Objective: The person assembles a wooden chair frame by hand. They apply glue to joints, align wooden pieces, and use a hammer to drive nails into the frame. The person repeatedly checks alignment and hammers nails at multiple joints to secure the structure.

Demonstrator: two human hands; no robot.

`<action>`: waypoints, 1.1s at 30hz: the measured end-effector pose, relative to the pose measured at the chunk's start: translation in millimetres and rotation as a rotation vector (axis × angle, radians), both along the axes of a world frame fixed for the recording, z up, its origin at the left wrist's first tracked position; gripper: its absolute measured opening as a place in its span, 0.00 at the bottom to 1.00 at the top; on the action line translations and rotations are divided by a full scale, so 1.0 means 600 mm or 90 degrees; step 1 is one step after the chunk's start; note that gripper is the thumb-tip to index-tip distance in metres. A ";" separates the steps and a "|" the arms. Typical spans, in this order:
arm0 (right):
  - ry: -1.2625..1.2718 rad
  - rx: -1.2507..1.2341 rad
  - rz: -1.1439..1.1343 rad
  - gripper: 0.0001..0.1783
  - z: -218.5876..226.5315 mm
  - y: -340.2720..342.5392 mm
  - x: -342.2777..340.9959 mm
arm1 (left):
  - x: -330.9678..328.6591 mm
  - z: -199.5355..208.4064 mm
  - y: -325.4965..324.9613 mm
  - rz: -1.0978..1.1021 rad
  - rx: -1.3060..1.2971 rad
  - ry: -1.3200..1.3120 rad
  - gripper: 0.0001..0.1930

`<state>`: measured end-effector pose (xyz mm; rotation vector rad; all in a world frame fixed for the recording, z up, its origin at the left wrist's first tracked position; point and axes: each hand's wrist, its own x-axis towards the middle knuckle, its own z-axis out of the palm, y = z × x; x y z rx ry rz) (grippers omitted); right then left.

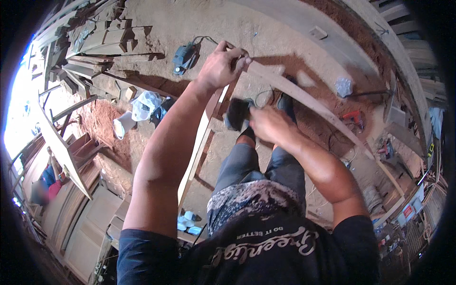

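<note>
My left hand (224, 65) is closed around the far corner where two long pale wooden pieces meet. One wooden strip (304, 95) runs from that corner toward the right. The other wooden piece (202, 137) comes back toward me, partly hidden behind my left forearm. My right hand (270, 124) is below the corner, between the two pieces. Its fingers are closed on a dark, blocky tool (234, 114) that is blurred, so its kind is unclear. My shoe (286, 103) shows just beyond the right hand.
A blue-green corded power tool (184, 58) lies on the dirt floor. A white bucket (124, 125) and a clear plastic bag (146, 105) are at left, near stacked timber (102, 42). Another person (47, 187) is at far left. A red tool (352, 119) lies at right.
</note>
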<state>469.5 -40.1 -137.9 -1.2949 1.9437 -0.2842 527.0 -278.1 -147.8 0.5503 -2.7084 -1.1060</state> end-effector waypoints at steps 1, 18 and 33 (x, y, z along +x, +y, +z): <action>-0.111 0.084 0.054 0.13 0.001 0.011 0.012 | -0.007 -0.004 -0.004 0.015 0.030 -0.029 0.13; -0.066 0.150 -0.083 0.22 -0.026 -0.007 -0.049 | -0.014 -0.013 -0.002 -0.044 0.038 -0.015 0.11; -0.188 0.096 -0.402 0.32 0.191 0.291 -0.110 | 0.002 0.052 0.024 0.091 0.037 -0.108 0.38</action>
